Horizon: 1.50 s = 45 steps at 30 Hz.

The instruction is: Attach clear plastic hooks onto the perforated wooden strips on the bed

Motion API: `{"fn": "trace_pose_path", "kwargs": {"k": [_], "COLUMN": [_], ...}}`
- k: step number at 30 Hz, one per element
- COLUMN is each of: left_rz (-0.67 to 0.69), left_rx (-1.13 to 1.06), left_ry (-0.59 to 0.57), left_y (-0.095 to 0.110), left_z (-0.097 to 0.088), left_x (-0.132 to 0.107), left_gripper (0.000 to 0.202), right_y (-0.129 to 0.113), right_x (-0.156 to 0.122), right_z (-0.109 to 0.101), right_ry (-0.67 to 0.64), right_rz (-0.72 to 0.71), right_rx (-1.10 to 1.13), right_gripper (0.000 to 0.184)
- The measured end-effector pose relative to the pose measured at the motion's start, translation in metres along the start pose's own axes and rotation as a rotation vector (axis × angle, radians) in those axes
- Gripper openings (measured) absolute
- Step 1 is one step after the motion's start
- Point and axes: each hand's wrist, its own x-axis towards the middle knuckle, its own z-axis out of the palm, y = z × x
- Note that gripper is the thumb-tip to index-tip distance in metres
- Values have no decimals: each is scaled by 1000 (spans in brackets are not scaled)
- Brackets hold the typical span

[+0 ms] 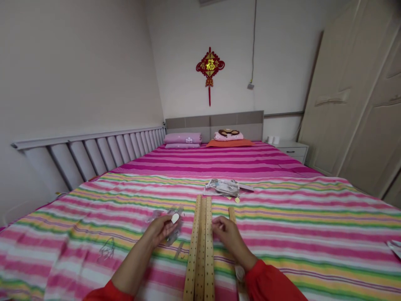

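The left grip (161, 230) is pinched on a small flat white piece (175, 218). The right grip (228, 235), fingers curled, is just beside the long tan perforated wooden strips (201, 251); I cannot tell whether it holds anything. The strips lie lengthwise between the hands on the multicoloured striped bed cover (282, 234). They look stiff and fairly light, probably best held by their long edges. Their near ends are cut off; the right forearm (246, 256) partly hides another tan strip (232, 215).
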Motion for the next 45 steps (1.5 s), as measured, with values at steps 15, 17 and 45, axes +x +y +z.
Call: {"fn": "trace_pose_path", "kwargs": {"k": [15, 17, 45], "left_rz": [-79, -71, 456], "left_rx": [-51, -55, 156], "left_ry": [-82, -93, -255], "left_y": [-7, -9, -16], "left_z": [9, 7, 27], "left_x": [-35, -35, -46], "left_gripper": [13, 12, 22], "right_y": [-21, -20, -30], "right_x": [5, 6, 9], "right_z": [90, 90, 43], "right_ry": [-147, -141, -237], "right_rz": [-143, -102, 547], "right_rx": [-502, -501, 442], "right_gripper": [16, 16, 30]}}
